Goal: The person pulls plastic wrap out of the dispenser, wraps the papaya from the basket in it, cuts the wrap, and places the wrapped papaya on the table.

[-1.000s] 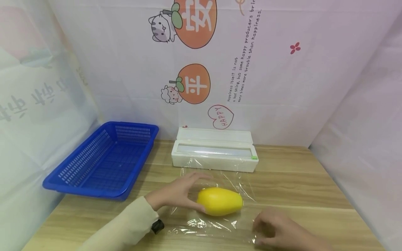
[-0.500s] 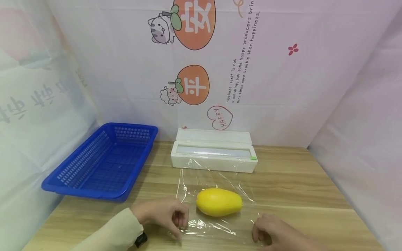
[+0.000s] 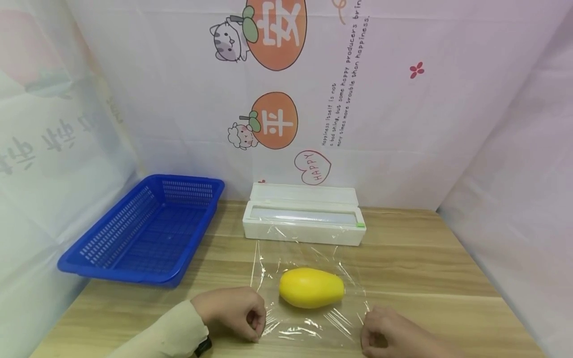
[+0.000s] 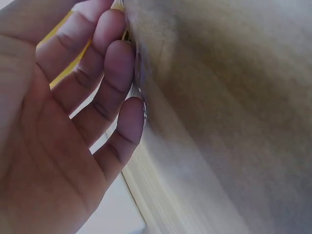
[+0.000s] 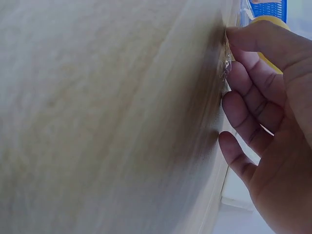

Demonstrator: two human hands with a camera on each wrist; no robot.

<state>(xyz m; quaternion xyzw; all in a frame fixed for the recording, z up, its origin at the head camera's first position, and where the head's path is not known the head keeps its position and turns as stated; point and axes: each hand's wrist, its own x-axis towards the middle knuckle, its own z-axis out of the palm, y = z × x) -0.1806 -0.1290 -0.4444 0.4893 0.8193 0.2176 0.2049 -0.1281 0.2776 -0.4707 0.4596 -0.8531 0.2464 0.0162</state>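
A smooth yellow fruit, papaya-like in shape, lies on a sheet of clear cling film spread over the table in the head view. My left hand pinches the film's near left corner, fingers curled in. At the near right corner, my right hand pinches the film between thumb and index finger. Shiny creased film shows by the fingertips in the right wrist view. The film runs back to a white cling film box with its lid raised. Neither hand touches the fruit.
A blue plastic basket with slotted sides stands on the left of the wooden table. A printed white cloth hangs behind, and more white cloth encloses both sides.
My left hand has come away from beside the fruit, moving left and nearer, and now pinches the film's corner. The film looks tauter in front. My right hand and the fruit stay nearly in place.
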